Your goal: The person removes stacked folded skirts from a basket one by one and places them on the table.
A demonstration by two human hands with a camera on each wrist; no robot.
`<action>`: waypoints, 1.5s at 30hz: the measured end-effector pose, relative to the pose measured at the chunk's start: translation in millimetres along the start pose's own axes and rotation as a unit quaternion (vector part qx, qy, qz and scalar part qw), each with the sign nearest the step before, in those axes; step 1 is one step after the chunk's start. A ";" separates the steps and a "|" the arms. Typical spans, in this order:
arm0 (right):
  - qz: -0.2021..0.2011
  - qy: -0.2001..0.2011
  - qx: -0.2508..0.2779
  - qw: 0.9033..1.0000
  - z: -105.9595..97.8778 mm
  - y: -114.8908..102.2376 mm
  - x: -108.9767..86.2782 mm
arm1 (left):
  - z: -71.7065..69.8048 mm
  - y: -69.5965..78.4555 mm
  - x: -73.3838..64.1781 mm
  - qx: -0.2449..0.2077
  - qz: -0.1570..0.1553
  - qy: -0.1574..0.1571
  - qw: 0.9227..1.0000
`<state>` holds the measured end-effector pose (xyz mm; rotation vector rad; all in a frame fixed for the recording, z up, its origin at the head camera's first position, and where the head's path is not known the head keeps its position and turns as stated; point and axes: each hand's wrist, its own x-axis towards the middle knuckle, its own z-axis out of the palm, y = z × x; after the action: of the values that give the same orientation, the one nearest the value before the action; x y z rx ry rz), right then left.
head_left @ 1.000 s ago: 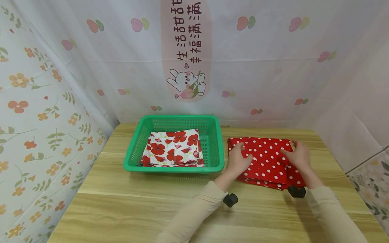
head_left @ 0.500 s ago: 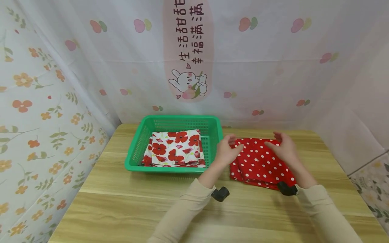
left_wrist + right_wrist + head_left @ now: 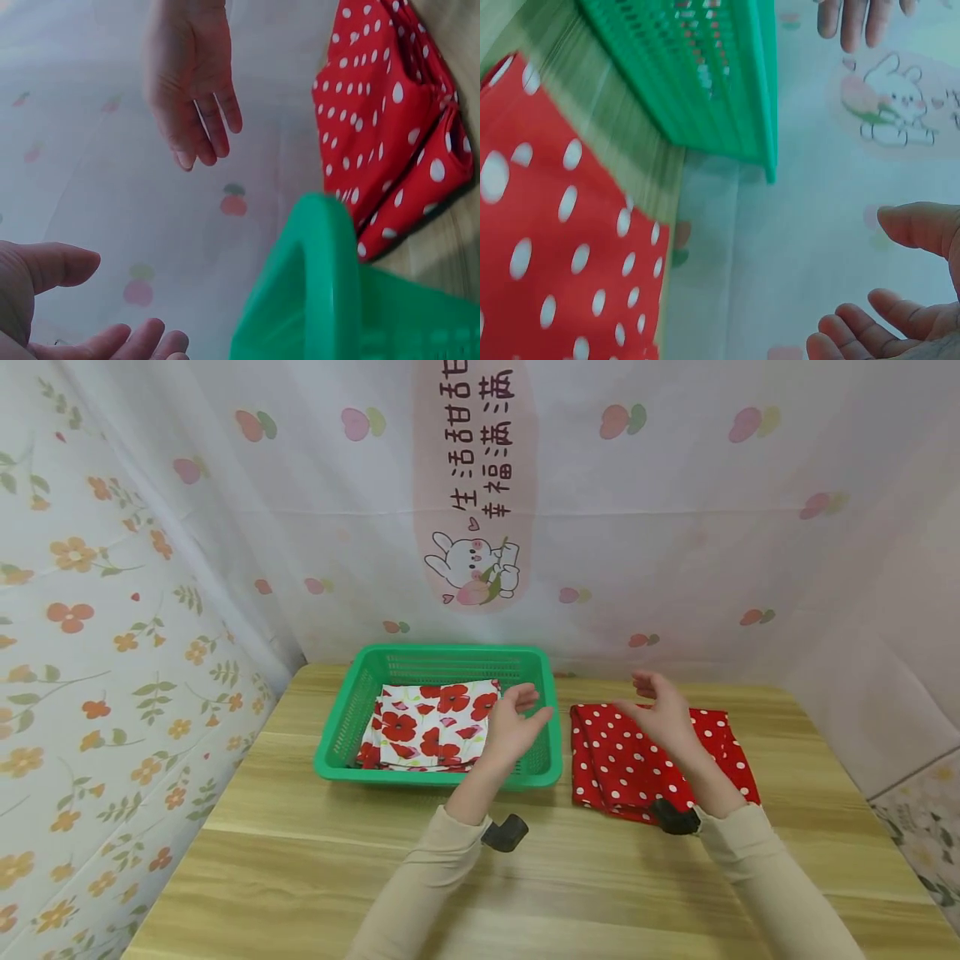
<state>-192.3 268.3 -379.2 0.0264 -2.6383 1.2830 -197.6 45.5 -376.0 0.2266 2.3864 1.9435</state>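
In the head view, a folded red cloth with white polka dots (image 3: 606, 756) lies on the table to the right of a green plastic basket (image 3: 457, 649). Folded white cloth with red poppies (image 3: 427, 727) rests inside that basket. My left hand (image 3: 513, 727) is raised over the basket's right side, fingers relaxed and holding nothing. Above the dotted cloth hovers my right hand (image 3: 666, 720), likewise bare, hiding part of the cloth. In the left wrist view, the basket's rim corner (image 3: 330, 262) stands close below both hands. The right wrist view shows the dotted cloth's edge (image 3: 577, 255) apart from the right fingers (image 3: 855, 330).
A wooden table (image 3: 315, 877) carries everything. White printed curtain (image 3: 337, 527) hangs behind it, and a flowered sheet (image 3: 97, 693) borders the left side. A black wrist device (image 3: 506, 833) sits on my left wrist, another (image 3: 673, 817) on the right.
Both hands have left the dotted cloth, rising and moving left. The left hand has passed from the cloth to above the basket. The dotted cloth stays on the table.
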 end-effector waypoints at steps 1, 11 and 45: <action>-0.005 -0.002 0.005 1.000 2.7 -2.8 1.2 | -3.6 -0.6 -0.4 -0.003 0.000 0.002 1.000; -0.025 -0.031 0.044 0.998 34.9 -28.1 11.9 | -37.7 -11.9 -1.8 -0.034 -0.012 0.033 0.999; -0.011 -0.115 0.070 0.991 99.4 -76.8 21.0 | -125.9 -43.3 -9.0 0.007 -0.086 0.137 0.987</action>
<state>-222.4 144.6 -375.2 0.2385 -2.7199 1.5390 -209.1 -86.3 -392.9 -0.2549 2.4809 1.9916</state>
